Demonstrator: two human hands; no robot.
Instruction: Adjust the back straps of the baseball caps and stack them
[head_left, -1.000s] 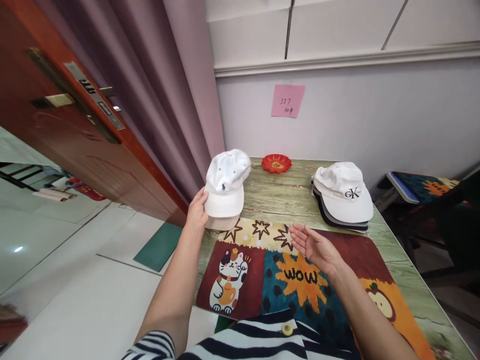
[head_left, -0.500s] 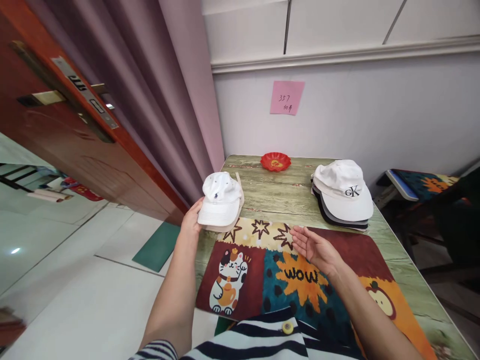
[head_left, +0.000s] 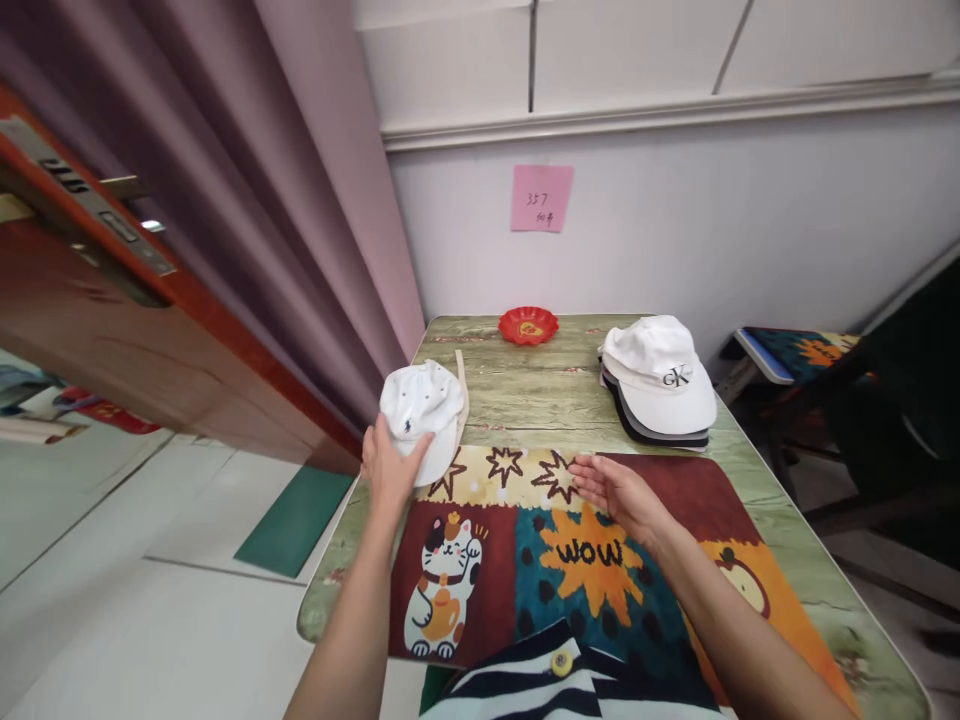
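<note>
Since the white cap [head_left: 420,395] has come lower, just beyond the touching left grip [head_left: 391,466] (clasp unclear), setting-down looks nearly done, the right grip [head_left: 621,495] loose, empty.

Place: likely a home | mauve curtain [head_left: 315,180] | wooden door [head_left: 150,360] | tiled floor [head_left: 187,640]

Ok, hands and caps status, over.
Left hand on white fabric cap with navy emblem; right hand open over multicoloured cartoon mat. White black-lettered cap tops stack. Red scalloped dish behind, clear of hands.
</note>
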